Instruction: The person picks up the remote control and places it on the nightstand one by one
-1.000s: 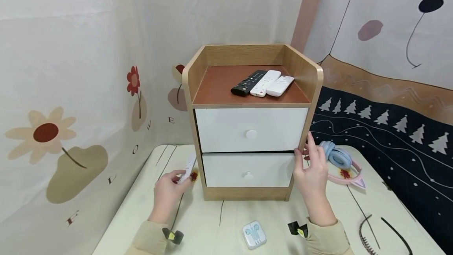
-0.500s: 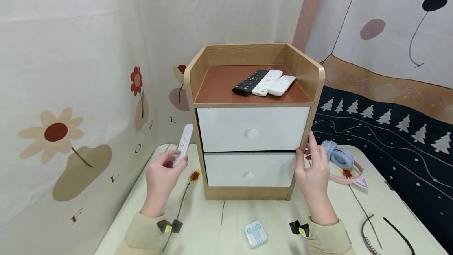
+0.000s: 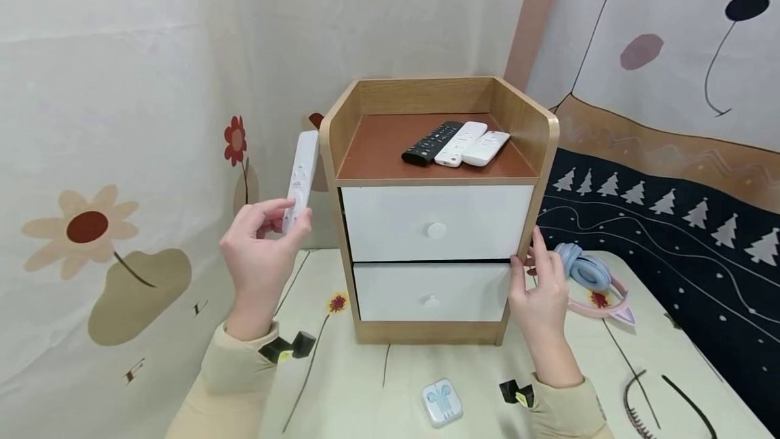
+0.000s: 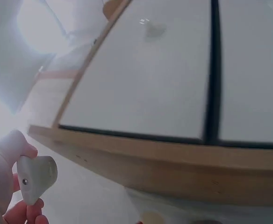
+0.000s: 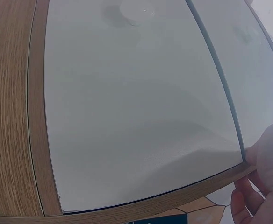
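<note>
A white remote control [image 3: 301,178] is pinched upright between the thumb and fingers of my left hand [image 3: 262,253], raised left of the small wooden cabinet [image 3: 426,334]. In the left wrist view the end of the remote control [image 4: 36,177] shows beside the cabinet's side. My right hand [image 3: 542,303] holds the cabinet's right edge at the height of the gap between its two white drawers; both drawers are closed. On the cabinet's brown top lie a black remote [image 3: 431,144], a white remote [image 3: 461,143] and a shorter white remote [image 3: 485,148], side by side.
Boxed earphones [image 3: 441,402] lie in front of the cabinet. Blue and pink headphones [image 3: 588,273] rest to its right, with a dark toothed headband [image 3: 634,408] nearer the front. Raised wooden panels [image 3: 527,117] edge the cabinet top at the sides and back.
My left hand has lifted the white remote control from low beside the cabinet, up and slightly left, to about the height of the upper drawer. My right hand stays on the cabinet edge.
</note>
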`<control>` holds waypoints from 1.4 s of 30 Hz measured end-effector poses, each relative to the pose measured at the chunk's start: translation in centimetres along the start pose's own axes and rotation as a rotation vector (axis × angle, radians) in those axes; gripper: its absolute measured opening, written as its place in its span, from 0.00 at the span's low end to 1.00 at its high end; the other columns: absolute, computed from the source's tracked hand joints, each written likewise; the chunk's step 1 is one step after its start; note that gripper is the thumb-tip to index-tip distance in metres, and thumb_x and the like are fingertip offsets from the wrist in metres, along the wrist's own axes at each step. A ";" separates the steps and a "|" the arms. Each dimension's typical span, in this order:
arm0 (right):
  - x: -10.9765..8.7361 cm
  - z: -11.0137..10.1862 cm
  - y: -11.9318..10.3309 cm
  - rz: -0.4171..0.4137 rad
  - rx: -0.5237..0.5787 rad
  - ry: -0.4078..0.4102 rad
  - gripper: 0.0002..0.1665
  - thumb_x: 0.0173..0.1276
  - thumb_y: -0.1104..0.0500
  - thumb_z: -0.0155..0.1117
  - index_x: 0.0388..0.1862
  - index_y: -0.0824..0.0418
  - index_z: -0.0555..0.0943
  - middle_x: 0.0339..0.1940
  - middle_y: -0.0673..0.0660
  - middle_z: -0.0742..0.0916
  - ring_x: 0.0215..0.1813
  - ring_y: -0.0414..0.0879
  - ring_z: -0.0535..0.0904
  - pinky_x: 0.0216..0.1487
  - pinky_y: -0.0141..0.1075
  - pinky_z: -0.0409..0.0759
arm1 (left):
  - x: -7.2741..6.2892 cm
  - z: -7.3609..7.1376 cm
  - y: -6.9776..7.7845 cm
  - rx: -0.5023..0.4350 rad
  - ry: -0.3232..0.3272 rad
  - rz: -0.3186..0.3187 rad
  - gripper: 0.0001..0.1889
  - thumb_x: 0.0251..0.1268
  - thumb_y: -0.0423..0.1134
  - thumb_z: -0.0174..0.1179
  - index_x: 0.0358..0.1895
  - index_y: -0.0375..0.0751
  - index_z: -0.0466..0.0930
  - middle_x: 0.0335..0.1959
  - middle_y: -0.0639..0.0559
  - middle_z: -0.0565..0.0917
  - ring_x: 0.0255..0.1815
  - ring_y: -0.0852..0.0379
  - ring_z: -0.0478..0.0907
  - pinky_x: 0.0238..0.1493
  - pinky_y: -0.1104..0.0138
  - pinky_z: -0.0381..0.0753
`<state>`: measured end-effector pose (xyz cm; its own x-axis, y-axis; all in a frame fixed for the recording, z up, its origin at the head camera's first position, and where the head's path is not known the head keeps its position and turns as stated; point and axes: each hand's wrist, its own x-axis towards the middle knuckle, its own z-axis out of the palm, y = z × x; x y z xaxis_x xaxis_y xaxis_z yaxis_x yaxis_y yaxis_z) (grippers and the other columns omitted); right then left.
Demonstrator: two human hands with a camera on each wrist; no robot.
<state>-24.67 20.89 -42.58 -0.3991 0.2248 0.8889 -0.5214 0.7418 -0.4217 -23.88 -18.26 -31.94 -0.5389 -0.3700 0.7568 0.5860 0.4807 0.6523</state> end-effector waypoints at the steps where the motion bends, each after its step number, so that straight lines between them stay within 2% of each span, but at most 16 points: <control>1: 0.0 0.0 0.0 0.003 -0.001 -0.003 0.40 0.71 0.74 0.72 0.81 0.65 0.75 0.46 0.71 0.85 0.43 0.60 0.85 0.49 0.15 0.70 | 0.2 0.1 0.5 -0.021 0.014 0.013 0.13 0.61 0.35 0.81 0.49 0.43 0.96 0.37 0.60 0.83 0.35 0.64 0.79 0.35 0.80 0.79; 6: -0.1 -0.1 -0.1 0.016 -0.003 -0.011 0.40 0.71 0.73 0.72 0.81 0.64 0.75 0.47 0.71 0.85 0.43 0.60 0.85 0.50 0.15 0.70 | 1.1 0.9 2.6 -0.120 0.078 0.115 0.13 0.57 0.30 0.81 0.47 0.37 0.95 0.36 0.61 0.82 0.35 0.63 0.79 0.36 0.78 0.79; 10: -0.1 0.0 -0.1 0.013 0.003 -0.013 0.40 0.71 0.74 0.72 0.81 0.64 0.74 0.47 0.71 0.85 0.43 0.60 0.85 0.50 0.14 0.70 | 1.7 1.4 3.9 -0.158 0.099 0.207 0.13 0.57 0.31 0.81 0.46 0.37 0.95 0.34 0.51 0.83 0.35 0.62 0.79 0.35 0.76 0.77; 13: 0.0 0.0 -0.1 0.012 0.005 -0.018 0.40 0.71 0.74 0.72 0.82 0.64 0.74 0.46 0.71 0.84 0.43 0.59 0.85 0.51 0.12 0.68 | 2.1 1.8 4.8 -0.157 0.086 0.282 0.12 0.57 0.35 0.82 0.45 0.39 0.96 0.32 0.43 0.85 0.35 0.63 0.78 0.37 0.75 0.78; 18: 0.0 0.0 -0.2 0.014 -0.003 -0.033 0.41 0.72 0.73 0.71 0.83 0.63 0.73 0.47 0.71 0.84 0.44 0.59 0.85 0.52 0.11 0.67 | 2.5 2.6 6.4 -0.089 0.027 0.366 0.12 0.59 0.39 0.81 0.46 0.44 0.97 0.32 0.42 0.86 0.35 0.60 0.78 0.38 0.74 0.76; 22: -0.1 0.0 -0.1 0.014 -0.002 -0.030 0.41 0.72 0.73 0.71 0.83 0.63 0.73 0.47 0.71 0.84 0.44 0.60 0.85 0.51 0.14 0.70 | 2.7 3.7 7.6 0.037 -0.039 0.419 0.12 0.60 0.39 0.80 0.47 0.45 0.97 0.33 0.43 0.85 0.33 0.54 0.79 0.33 0.75 0.71; 25: -0.1 0.0 0.1 0.017 -0.006 -0.030 0.41 0.72 0.73 0.70 0.83 0.63 0.73 0.47 0.71 0.84 0.44 0.60 0.84 0.51 0.14 0.70 | 2.8 4.4 8.1 0.156 -0.079 0.467 0.12 0.62 0.40 0.79 0.47 0.44 0.97 0.33 0.42 0.85 0.31 0.49 0.78 0.31 0.69 0.71; 28: -0.1 0.0 0.2 0.018 -0.012 -0.034 0.41 0.73 0.73 0.71 0.84 0.62 0.72 0.47 0.71 0.84 0.44 0.59 0.85 0.51 0.15 0.71 | 2.9 5.1 8.4 0.239 -0.106 0.502 0.12 0.62 0.41 0.78 0.46 0.42 0.97 0.33 0.41 0.86 0.32 0.45 0.79 0.30 0.60 0.75; 33: 0.0 0.0 0.2 0.014 -0.005 -0.023 0.41 0.72 0.73 0.72 0.82 0.63 0.73 0.47 0.71 0.84 0.44 0.60 0.85 0.49 0.18 0.72 | 2.8 6.0 9.0 0.342 -0.167 0.505 0.12 0.62 0.44 0.78 0.44 0.42 0.97 0.35 0.40 0.88 0.34 0.42 0.84 0.30 0.51 0.83; 37: 0.0 0.1 0.1 0.012 0.002 -0.012 0.40 0.71 0.73 0.72 0.81 0.64 0.75 0.47 0.70 0.84 0.44 0.60 0.85 0.50 0.16 0.71 | 2.6 6.4 9.4 0.391 -0.225 0.461 0.11 0.63 0.45 0.77 0.44 0.44 0.97 0.36 0.41 0.89 0.35 0.41 0.85 0.30 0.49 0.83; 42: 0.0 0.0 -0.1 0.023 -0.004 -0.016 0.40 0.71 0.73 0.72 0.81 0.64 0.75 0.47 0.70 0.85 0.44 0.60 0.84 0.50 0.15 0.70 | 2.5 7.0 9.7 0.431 -0.264 0.425 0.11 0.65 0.46 0.77 0.44 0.43 0.97 0.37 0.40 0.91 0.35 0.40 0.86 0.31 0.47 0.83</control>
<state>-24.61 20.84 -42.51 -0.4230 0.2313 0.8761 -0.5091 0.7391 -0.4410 -23.78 -9.00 -23.98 -0.4762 0.1036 0.8732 0.5158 0.8372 0.1819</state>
